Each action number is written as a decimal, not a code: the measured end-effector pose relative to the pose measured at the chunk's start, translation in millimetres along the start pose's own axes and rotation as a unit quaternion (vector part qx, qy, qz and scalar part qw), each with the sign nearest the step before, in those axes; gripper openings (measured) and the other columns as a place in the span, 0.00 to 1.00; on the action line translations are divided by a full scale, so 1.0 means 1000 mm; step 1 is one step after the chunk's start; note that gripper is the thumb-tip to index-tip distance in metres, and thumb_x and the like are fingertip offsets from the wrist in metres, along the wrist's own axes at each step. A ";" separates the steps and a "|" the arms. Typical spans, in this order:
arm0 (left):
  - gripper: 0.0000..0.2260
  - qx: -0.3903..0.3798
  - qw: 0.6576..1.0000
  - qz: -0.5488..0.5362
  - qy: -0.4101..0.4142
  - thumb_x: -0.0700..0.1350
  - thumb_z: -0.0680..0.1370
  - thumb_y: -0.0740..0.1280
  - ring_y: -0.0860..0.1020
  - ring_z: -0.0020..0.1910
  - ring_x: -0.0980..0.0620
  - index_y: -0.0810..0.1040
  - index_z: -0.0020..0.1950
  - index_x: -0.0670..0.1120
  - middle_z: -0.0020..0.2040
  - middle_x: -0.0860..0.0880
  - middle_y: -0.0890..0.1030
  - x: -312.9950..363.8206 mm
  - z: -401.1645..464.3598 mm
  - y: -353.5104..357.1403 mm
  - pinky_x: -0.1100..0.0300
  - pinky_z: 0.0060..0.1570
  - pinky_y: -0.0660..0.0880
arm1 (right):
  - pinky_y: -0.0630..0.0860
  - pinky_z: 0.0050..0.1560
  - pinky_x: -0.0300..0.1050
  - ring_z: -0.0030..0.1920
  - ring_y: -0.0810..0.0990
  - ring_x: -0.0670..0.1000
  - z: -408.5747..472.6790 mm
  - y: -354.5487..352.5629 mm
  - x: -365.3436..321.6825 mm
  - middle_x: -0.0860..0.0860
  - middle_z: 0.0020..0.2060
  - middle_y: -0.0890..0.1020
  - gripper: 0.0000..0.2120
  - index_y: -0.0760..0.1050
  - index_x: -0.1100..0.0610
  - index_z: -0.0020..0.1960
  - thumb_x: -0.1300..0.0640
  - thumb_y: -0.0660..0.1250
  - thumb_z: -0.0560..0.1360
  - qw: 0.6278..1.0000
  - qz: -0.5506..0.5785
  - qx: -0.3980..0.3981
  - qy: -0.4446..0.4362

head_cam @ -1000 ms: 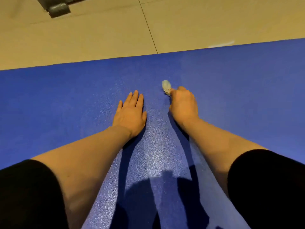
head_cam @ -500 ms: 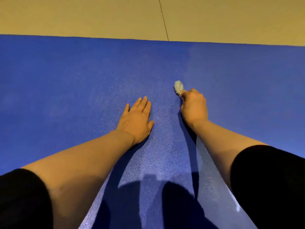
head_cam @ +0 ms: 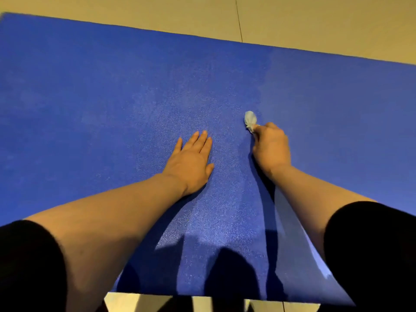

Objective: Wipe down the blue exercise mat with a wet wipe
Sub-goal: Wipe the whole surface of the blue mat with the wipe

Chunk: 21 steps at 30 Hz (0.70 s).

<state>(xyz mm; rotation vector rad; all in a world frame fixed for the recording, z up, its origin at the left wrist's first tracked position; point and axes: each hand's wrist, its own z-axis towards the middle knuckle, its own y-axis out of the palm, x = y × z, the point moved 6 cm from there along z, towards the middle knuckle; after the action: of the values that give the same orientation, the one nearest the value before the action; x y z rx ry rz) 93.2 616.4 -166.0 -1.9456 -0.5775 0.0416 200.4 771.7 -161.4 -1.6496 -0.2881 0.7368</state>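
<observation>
Looking down through the head camera, I see the blue mat (head_cam: 90, 104) spread over a tan tiled floor (head_cam: 315, 19), filling most of the view from its far edge near the top to its near edge at the bottom. My left hand (head_cam: 191, 161) lies flat on the mat near the middle, palm down, fingers straight and close together, holding nothing. My right hand (head_cam: 271, 147) sits just to the right of it, fingers curled into a grip around a small bunched pale wipe (head_cam: 250, 119). The wad of the wipe sticks out past the knuckles on the far side of that hand and appears to touch the mat surface there, though I cannot tell how firmly it presses. The two hands are near each other but apart, with a strip of bare mat between them.

Both forearms reach in from the lower corners, and black sleeves (head_cam: 371, 251) cover the upper arms. The mat has a speckled sheen around and between the hands, while the part to the right of the wipe looks duller and paler. Dark shadows of the arms fall across the near part of the mat. One tile seam (head_cam: 238, 21) runs away from the mat's far edge.
</observation>
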 end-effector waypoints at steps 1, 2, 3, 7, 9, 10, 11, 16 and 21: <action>0.29 0.001 1.000 0.004 0.001 0.53 0.84 0.50 0.38 0.78 0.51 0.40 0.80 0.46 0.79 0.49 0.39 -0.001 -0.003 0.002 0.49 0.75 0.37 | 0.63 0.40 0.48 0.39 0.68 0.59 -0.005 0.001 0.005 0.57 0.41 0.68 0.15 0.74 0.61 0.66 0.61 0.57 0.82 1.000 0.003 0.015 0.026; 0.28 0.003 1.000 0.009 0.001 0.53 0.84 0.50 0.38 0.78 0.51 0.40 0.80 0.46 0.80 0.49 0.39 -0.002 -0.006 0.004 0.49 0.75 0.37 | 0.63 0.40 0.48 0.38 0.67 0.57 -0.010 0.004 0.003 0.56 0.41 0.67 0.17 0.73 0.58 0.69 0.61 0.57 0.82 0.999 0.013 0.022 0.044; 0.28 0.006 1.000 0.013 -0.001 0.53 0.84 0.49 0.39 0.78 0.51 0.40 0.79 0.46 0.80 0.49 0.39 -0.002 -0.009 0.006 0.48 0.75 0.37 | 0.63 0.40 0.47 0.38 0.66 0.57 -0.017 0.008 -0.006 0.55 0.41 0.67 0.19 0.70 0.54 0.72 0.62 0.57 0.82 0.998 0.026 0.024 0.047; 0.28 0.006 1.000 0.016 -0.004 0.52 0.84 0.50 0.40 0.78 0.50 0.41 0.79 0.45 0.80 0.48 0.39 0.004 -0.014 0.007 0.47 0.76 0.40 | 0.69 0.44 0.50 0.42 0.73 0.59 -0.050 0.029 -0.063 0.57 0.43 0.72 0.29 0.63 0.48 0.75 0.67 0.60 0.78 0.993 0.104 0.009 -0.059; 0.28 0.006 1.000 0.015 -0.003 0.51 0.84 0.50 0.40 0.78 0.50 0.41 0.79 0.45 0.80 0.48 0.40 0.005 -0.015 0.008 0.47 0.76 0.40 | 0.69 0.41 0.50 0.40 0.72 0.58 -0.055 0.032 -0.073 0.56 0.40 0.70 0.27 0.65 0.49 0.74 0.66 0.61 0.78 0.989 0.097 -0.008 -0.107; 0.28 0.005 1.000 0.014 -0.002 0.51 0.84 0.51 0.40 0.78 0.50 0.41 0.79 0.44 0.80 0.48 0.40 0.004 -0.016 0.008 0.47 0.76 0.40 | 0.68 0.40 0.51 0.39 0.73 0.60 -0.053 0.031 -0.071 0.57 0.39 0.70 0.24 0.69 0.51 0.72 0.65 0.61 0.78 0.989 0.073 -0.017 -0.127; 0.28 0.002 1.000 0.014 -0.002 0.51 0.84 0.51 0.40 0.78 0.50 0.41 0.79 0.44 0.80 0.48 0.40 0.004 -0.017 0.010 0.47 0.76 0.40 | 0.68 0.39 0.51 0.40 0.74 0.62 -0.051 0.028 -0.064 0.58 0.39 0.71 0.19 0.74 0.54 0.68 0.64 0.61 0.78 0.989 0.046 -0.019 -0.140; 0.26 0.000 1.000 0.020 -0.007 0.50 0.85 0.48 0.40 0.78 0.49 0.41 0.79 0.44 0.80 0.48 0.40 0.006 -0.028 0.017 0.47 0.76 0.39 | 0.60 0.37 0.47 0.38 0.69 0.59 -0.048 0.014 -0.004 0.55 0.40 0.66 0.14 0.76 0.58 0.63 0.63 0.58 0.80 1.000 -0.002 0.014 0.014; 0.27 -0.018 0.999 0.029 -0.015 0.49 0.85 0.49 0.40 0.78 0.49 0.41 0.79 0.44 0.80 0.48 0.40 0.009 -0.035 0.024 0.46 0.76 0.41 | 0.61 0.40 0.47 0.40 0.69 0.57 -0.093 0.031 -0.054 0.57 0.44 0.70 0.28 0.61 0.48 0.76 0.65 0.58 0.79 0.998 0.047 -0.027 -0.037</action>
<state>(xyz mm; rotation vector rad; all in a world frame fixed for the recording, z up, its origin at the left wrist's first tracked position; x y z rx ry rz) 120.4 582.5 -169.5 -1.9993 -0.5451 0.0983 209.0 660.4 -169.3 -1.6975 -0.2871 0.8684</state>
